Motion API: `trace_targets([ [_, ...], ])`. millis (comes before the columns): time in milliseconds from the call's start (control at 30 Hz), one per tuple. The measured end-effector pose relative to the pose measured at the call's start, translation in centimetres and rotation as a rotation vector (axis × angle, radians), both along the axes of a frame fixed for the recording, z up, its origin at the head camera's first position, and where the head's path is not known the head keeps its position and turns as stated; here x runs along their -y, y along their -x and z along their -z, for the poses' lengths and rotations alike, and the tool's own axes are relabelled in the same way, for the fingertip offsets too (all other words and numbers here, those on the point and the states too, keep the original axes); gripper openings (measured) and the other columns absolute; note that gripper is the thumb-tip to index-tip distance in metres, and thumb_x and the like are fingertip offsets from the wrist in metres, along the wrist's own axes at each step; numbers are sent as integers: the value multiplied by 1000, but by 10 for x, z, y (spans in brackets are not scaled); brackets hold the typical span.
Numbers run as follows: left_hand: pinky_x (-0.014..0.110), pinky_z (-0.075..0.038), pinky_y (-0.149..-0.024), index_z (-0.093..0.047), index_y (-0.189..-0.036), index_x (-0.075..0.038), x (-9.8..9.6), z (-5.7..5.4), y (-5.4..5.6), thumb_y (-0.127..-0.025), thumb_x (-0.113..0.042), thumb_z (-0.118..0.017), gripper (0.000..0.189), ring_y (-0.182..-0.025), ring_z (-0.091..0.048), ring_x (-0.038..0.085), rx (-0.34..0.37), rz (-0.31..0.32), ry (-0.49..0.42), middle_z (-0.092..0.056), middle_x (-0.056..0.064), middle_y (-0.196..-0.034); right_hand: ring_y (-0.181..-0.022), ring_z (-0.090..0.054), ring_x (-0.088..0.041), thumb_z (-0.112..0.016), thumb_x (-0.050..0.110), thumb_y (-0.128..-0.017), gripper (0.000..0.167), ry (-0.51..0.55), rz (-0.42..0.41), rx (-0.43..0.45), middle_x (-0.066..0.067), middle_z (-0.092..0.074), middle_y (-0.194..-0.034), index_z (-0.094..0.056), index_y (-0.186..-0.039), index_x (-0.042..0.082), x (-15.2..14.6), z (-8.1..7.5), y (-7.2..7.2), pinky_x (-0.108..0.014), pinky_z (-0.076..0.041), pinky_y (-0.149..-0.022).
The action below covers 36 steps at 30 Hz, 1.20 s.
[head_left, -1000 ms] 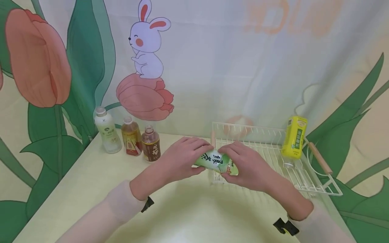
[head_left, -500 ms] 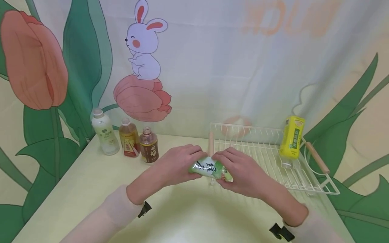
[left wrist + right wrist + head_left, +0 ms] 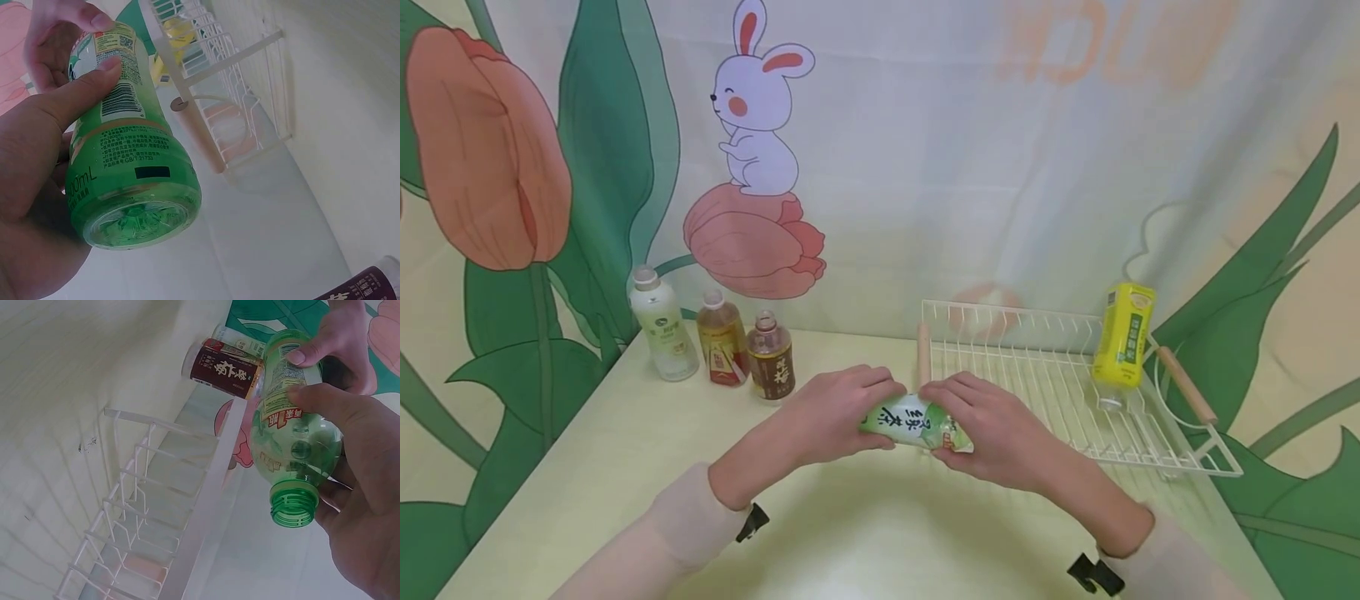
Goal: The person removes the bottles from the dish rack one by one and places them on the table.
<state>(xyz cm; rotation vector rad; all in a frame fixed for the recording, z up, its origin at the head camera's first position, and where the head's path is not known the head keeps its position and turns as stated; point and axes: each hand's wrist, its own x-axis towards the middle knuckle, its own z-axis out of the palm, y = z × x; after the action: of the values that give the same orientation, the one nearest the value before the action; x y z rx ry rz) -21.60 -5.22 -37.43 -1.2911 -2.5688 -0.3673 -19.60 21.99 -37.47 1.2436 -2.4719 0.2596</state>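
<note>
Both hands hold a green plastic drink bottle sideways above the table, in front of the rack's left end. My left hand grips the base half; the green bottom of the bottle faces the left wrist camera. My right hand grips the neck half, thumb across the label. In the right wrist view the capless threaded mouth points toward the camera. The white wire dish rack with wooden handles stands just beyond the right hand. A yellow-labelled bottle lies neck-down at the rack's right end.
Three capless bottles stand at the table's back left: a white-green one, a red-and-yellow-labelled one and a dark brown-labelled one. Behind the table hangs a curtain printed with tulips and a rabbit.
Both hands have moved slightly left and toward the body with the green bottle, which stays gripped at both ends. The rack and the other bottles stay put.
</note>
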Motion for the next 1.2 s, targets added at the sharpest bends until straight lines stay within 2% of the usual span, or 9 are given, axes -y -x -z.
trace_targets([
  [300,31,-59,-88,-66,-138,-11,1,-1,4,-88,-40,-88,61,-109,-63,16,-6,-17,-9,-67,2,-128,-120,-61,-22,-95,31,-81,79,59,49,47,-5,-68,-133,-58,-146,7,0,-5,-3,-42,-56,-99],
  [400,32,-59,-91,-64,-140,-10,4,-1,7,-90,-36,-87,61,-111,-63,18,5,-22,-22,-66,3,-129,-127,-59,-26,-95,33,-81,82,74,60,34,-6,-65,-139,-56,-148,7,-3,-8,-5,-48,-52,-107],
  [533,34,-57,-97,-61,-143,-9,15,0,14,-91,-30,-87,62,-116,-60,20,48,-74,-83,-63,3,-131,-138,-52,-33,-95,34,-80,86,109,91,-9,-9,-58,-150,-54,-150,4,-15,-15,-7,-56,-43,-115],
  [633,35,-57,-96,-59,-145,-9,27,3,22,-91,-27,-87,63,-113,-60,20,125,-122,-175,-61,3,-131,-140,-49,-35,-95,32,-80,87,150,126,-29,-11,-55,-153,-53,-151,3,-30,-23,-6,-58,-42,-115],
  [767,37,-58,-93,-58,-143,-12,40,12,35,-90,-24,-88,62,-108,-61,18,274,-159,-350,-60,1,-129,-140,-49,-34,-95,25,-81,86,227,214,-13,-11,-55,-153,-51,-153,6,-57,-33,-5,-60,-46,-110],
  [900,44,-57,-102,-56,-141,-13,48,23,48,-88,-21,-89,63,-116,-63,21,367,-187,-524,-61,2,-132,-138,-52,-36,-94,17,-81,83,332,288,-2,-13,-57,-150,-52,-153,8,-85,-38,1,-64,-49,-105],
  [1000,47,-55,-105,-55,-141,-13,52,32,56,-88,-22,-89,64,-121,-62,24,382,-231,-610,-61,3,-133,-137,-53,-42,-92,12,-82,78,432,333,28,-18,-58,-148,-54,-151,6,-107,-38,10,-68,-48,-103],
  [1100,47,-56,-104,-55,-142,-11,53,39,62,-89,-24,-89,65,-122,-61,25,371,-279,-666,-60,4,-132,-133,-52,-48,-88,14,-88,74,518,422,89,-22,-56,-148,-52,-152,4,-130,-34,20,-68,-45,-103],
  [1200,47,-55,-106,-56,-143,-11,52,46,67,-90,-25,-88,64,-122,-60,25,358,-310,-707,-59,5,-132,-133,-51,-47,-85,20,-93,71,583,522,135,-22,-55,-148,-50,-153,2,-150,-27,31,-45,-46,-107],
])
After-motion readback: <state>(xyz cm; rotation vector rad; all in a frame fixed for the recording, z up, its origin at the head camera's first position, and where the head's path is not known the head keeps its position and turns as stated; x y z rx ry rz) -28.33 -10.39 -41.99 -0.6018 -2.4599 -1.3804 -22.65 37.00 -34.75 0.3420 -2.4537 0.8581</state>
